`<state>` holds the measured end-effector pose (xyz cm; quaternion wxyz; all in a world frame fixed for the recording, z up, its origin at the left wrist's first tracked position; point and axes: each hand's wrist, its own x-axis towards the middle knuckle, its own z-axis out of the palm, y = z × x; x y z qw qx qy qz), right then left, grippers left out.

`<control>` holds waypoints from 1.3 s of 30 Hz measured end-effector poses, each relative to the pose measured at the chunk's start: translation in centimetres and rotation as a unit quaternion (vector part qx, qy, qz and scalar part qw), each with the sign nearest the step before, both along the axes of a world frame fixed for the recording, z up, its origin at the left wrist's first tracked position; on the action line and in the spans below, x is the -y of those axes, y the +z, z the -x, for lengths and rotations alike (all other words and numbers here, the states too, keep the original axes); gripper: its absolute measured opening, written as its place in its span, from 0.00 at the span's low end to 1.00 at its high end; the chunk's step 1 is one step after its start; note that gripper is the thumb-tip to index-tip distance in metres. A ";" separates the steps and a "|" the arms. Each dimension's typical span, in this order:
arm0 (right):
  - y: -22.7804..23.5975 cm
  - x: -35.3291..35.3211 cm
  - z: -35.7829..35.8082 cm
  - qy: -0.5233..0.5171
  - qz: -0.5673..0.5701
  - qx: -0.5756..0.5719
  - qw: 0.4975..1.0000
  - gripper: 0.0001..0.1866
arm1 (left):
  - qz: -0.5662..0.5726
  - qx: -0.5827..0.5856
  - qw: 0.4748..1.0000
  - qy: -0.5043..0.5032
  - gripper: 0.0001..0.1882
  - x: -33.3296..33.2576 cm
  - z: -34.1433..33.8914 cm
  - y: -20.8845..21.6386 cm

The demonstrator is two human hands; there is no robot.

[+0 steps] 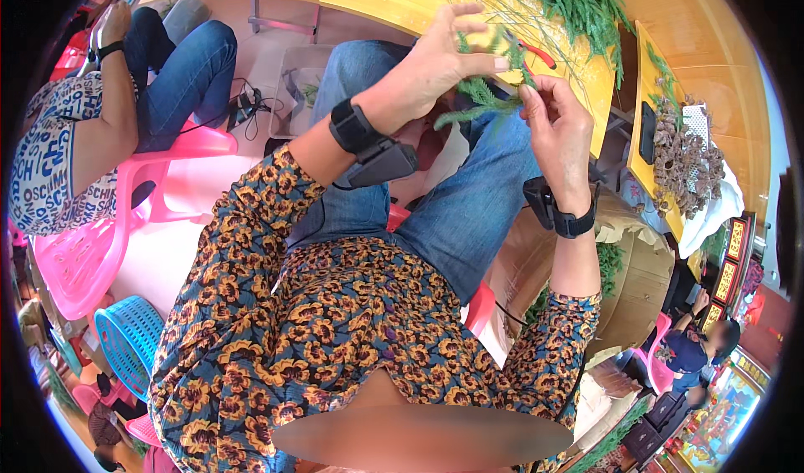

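Observation:
My left hand (440, 58) is raised over my lap, its thumb and fingers pinching the top of a small bundle of green fern-like sprigs (481, 96). My right hand (557, 125) grips the same bundle lower down at its right side, fingers curled around the stems. Both wrists carry black bands with small devices. The sprigs hang between the two hands above my blue jeans (469, 196). Part of the stems is hidden behind my fingers.
A yellow wooden table (377, 0) curves ahead, with a heap of green foliage (578, 4) and red-handled cutters (536, 54). A seated person (109, 113) is on a pink chair at left. A blue basket (126, 339) stands low left. A brown cone pile (682, 159) lies right.

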<state>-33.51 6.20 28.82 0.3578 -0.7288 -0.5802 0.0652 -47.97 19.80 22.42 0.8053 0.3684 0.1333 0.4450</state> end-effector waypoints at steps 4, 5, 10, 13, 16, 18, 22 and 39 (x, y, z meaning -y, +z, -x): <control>0.7 -0.1 0.5 -0.046 0.044 -0.126 0.990 0.07 | -0.084 -0.076 0.992 0.058 0.26 -0.8 0.7 -0.7; 0.8 -0.2 0.4 -0.045 0.047 -0.139 0.988 0.07 | -0.084 -0.075 0.992 0.057 0.26 -1.1 0.8 -0.9; 0.9 -0.6 0.4 -0.035 0.041 -0.218 0.974 0.07 | -0.405 -0.133 0.834 0.350 0.23 -1.8 1.8 -0.2; 0.7 -0.6 0.5 -0.024 0.030 -0.242 0.969 0.08 | -0.490 -0.103 0.806 0.314 0.19 -1.0 2.5 1.1; 0.6 -0.6 1.0 -0.015 0.018 -0.237 0.971 0.08 | -0.202 -0.077 0.974 0.062 0.15 -0.5 1.7 1.6; 0.7 -0.6 1.7 -0.004 0.004 -0.213 0.977 0.08 | -0.178 -0.072 0.981 0.032 0.14 -0.6 1.5 1.0; 0.4 -0.6 1.9 0.003 0.001 -0.206 0.979 0.08 | -0.105 -0.049 0.992 -0.049 0.14 -0.6 1.3 0.9; -2.8 -2.5 1.5 0.053 0.020 -0.172 0.984 0.03 | 0.090 -0.035 0.989 -0.112 0.09 -1.3 1.6 -2.4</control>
